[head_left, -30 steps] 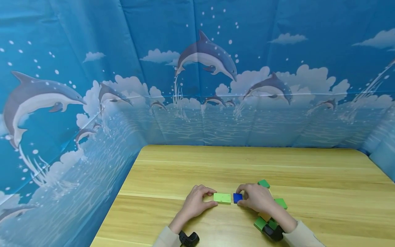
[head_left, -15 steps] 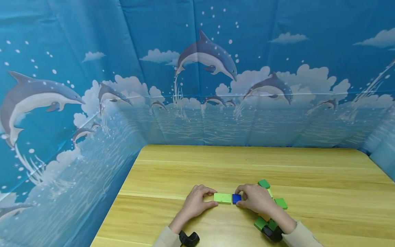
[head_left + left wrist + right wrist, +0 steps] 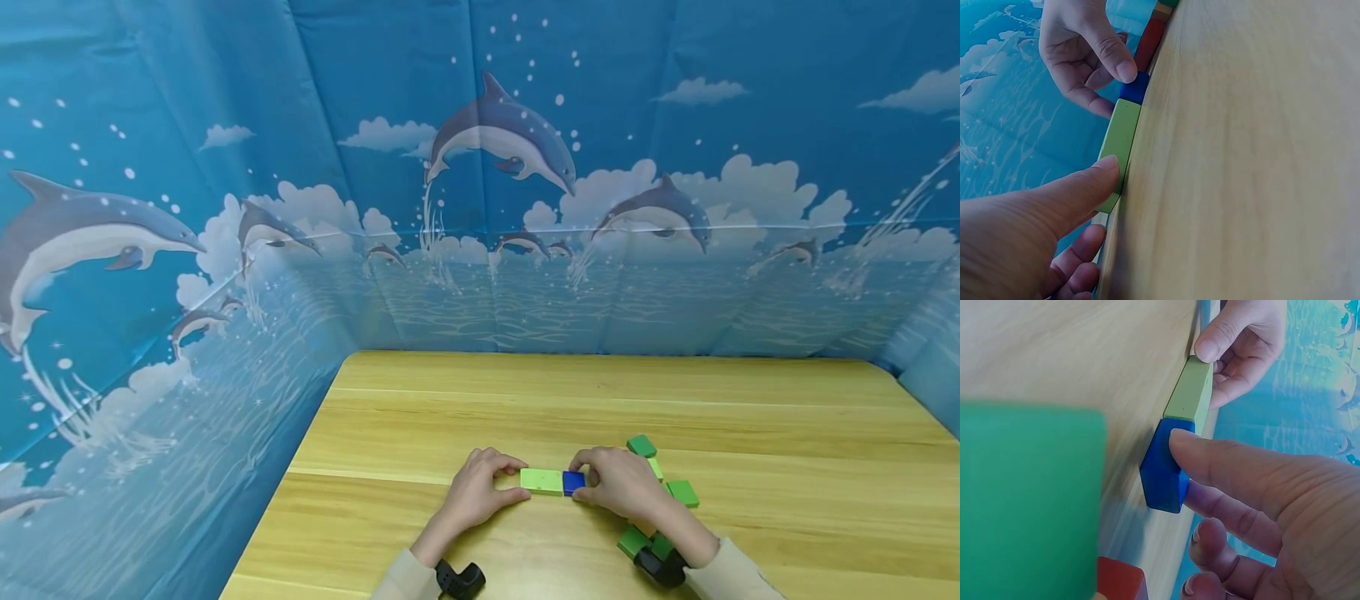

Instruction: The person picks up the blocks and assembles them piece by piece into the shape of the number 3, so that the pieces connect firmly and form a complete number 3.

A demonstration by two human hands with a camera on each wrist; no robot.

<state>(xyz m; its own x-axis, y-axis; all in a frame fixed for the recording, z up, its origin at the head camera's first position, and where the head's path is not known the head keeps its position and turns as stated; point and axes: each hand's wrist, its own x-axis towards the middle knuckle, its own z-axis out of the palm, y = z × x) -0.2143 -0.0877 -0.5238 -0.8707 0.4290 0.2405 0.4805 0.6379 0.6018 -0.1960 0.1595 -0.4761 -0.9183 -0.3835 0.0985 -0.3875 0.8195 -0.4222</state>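
One light green rectangular block (image 3: 542,481) and one blue block (image 3: 573,483) lie end to end, touching, on the wood-grain table (image 3: 450,408); we find the left hand (image 3: 478,490) pinching the outer end of the light green rectangular block between thumb and fingers; we record the right hand (image 3: 621,482) clamped on the blue block, thumb on its near side; we note several green blocks (image 3: 682,493) about the right forearm and, in the right wrist view, a red block (image 3: 1121,579); beyond the table we observe a dolphin-print curtain (image 3: 495,308).
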